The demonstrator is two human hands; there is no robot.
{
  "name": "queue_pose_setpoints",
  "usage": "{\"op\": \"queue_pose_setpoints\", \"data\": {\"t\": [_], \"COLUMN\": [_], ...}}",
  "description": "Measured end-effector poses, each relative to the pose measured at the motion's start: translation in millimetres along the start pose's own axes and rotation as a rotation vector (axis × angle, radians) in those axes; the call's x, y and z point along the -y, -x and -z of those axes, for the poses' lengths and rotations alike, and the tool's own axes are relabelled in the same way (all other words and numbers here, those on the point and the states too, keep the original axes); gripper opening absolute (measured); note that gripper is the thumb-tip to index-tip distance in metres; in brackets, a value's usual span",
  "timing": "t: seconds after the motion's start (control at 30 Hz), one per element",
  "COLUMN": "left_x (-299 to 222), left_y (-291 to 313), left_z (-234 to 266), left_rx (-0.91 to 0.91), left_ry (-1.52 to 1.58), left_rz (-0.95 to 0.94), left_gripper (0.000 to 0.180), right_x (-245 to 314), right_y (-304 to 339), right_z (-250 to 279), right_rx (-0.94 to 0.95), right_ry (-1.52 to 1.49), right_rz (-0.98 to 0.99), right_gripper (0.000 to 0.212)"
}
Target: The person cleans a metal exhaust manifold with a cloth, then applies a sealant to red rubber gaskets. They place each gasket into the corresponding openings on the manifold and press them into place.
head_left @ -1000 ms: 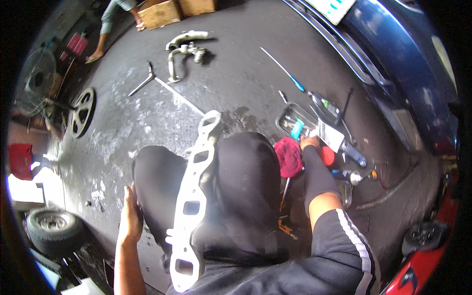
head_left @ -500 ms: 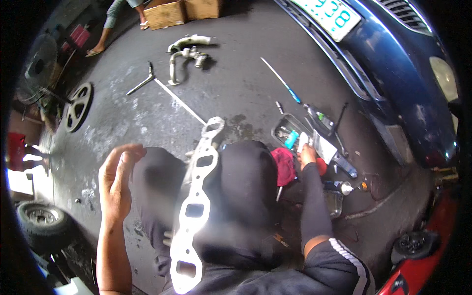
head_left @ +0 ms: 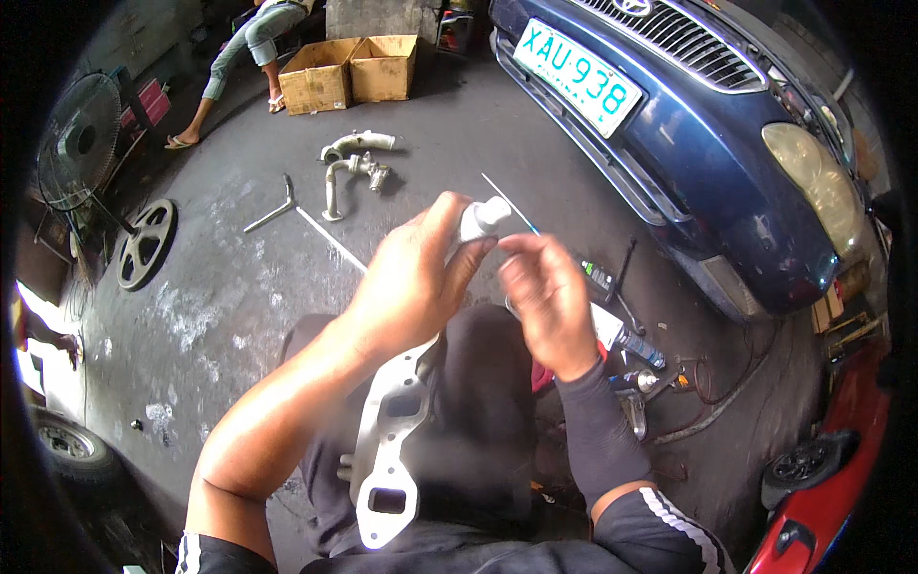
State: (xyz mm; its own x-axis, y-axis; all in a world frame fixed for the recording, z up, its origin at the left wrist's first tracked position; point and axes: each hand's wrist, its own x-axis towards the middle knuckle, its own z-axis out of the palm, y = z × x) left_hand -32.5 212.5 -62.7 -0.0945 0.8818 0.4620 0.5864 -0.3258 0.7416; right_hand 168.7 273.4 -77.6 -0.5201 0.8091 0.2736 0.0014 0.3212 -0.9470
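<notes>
My left hand is closed around a small white bottle with a narrow white top, held up above my knees. Just to its right, my right hand is raised close to the bottle's top. Its fingers are bent and a little blurred, with nothing visible in them. Across my lap rests a long metal engine manifold with a flat face and several squarish ports. My left hand and forearm cover its far end.
Pipe-shaped metal parts, a T-shaped handle tool and a thin rod lie ahead on the floor. Spray cans and tools lie to the right, beside a blue car. A fan stands left; cardboard boxes and a seated person are beyond.
My right hand has come up from the items on the right-hand floor. My left hand has moved inward over my lap and now holds the white bottle. The view has tilted up.
</notes>
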Motion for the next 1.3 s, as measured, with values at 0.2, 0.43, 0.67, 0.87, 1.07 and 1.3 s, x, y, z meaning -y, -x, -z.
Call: {"op": "queue_pose_setpoints", "data": {"t": [0.2, 0.43, 0.67, 0.87, 1.07, 1.3], "left_x": [1.7, 5.0, 6.6, 8.4, 18.8, 27.0], "left_y": [29.6, 51.2, 66.5, 70.5, 77.0, 80.9], "left_z": [26.9, 61.9, 65.8, 62.9, 61.5, 57.9], "left_rx": [0.082, 0.312, 0.331, 0.263, 0.29, 0.21], "left_ry": [-0.482, -0.182, -0.19, -0.307, -0.324, -0.206], "left_rz": [-0.198, 0.093, 0.061, 0.019, 0.114, 0.074], "left_gripper": [0.032, 0.038, 0.038, 0.03, 0.028, 0.026], "right_x": [22.1, 18.7, 26.6, 28.5, 23.0, 24.4], "right_y": [-20.4, -14.3, -8.3, -6.2, -6.5, -1.0], "right_z": [-15.3, -29.6, -32.7, -35.8, -32.4, -18.6], "right_rx": [0.112, 0.275, 0.276, 0.29, 0.305, 0.492], "right_ry": [0.224, 0.066, 0.174, 0.119, 0.096, -0.322], "right_rz": [0.05, 0.202, 0.339, -0.222, 0.001, -0.405], "right_gripper": [0.028, 0.01, 0.015, 0.015, 0.026, 0.056]}}
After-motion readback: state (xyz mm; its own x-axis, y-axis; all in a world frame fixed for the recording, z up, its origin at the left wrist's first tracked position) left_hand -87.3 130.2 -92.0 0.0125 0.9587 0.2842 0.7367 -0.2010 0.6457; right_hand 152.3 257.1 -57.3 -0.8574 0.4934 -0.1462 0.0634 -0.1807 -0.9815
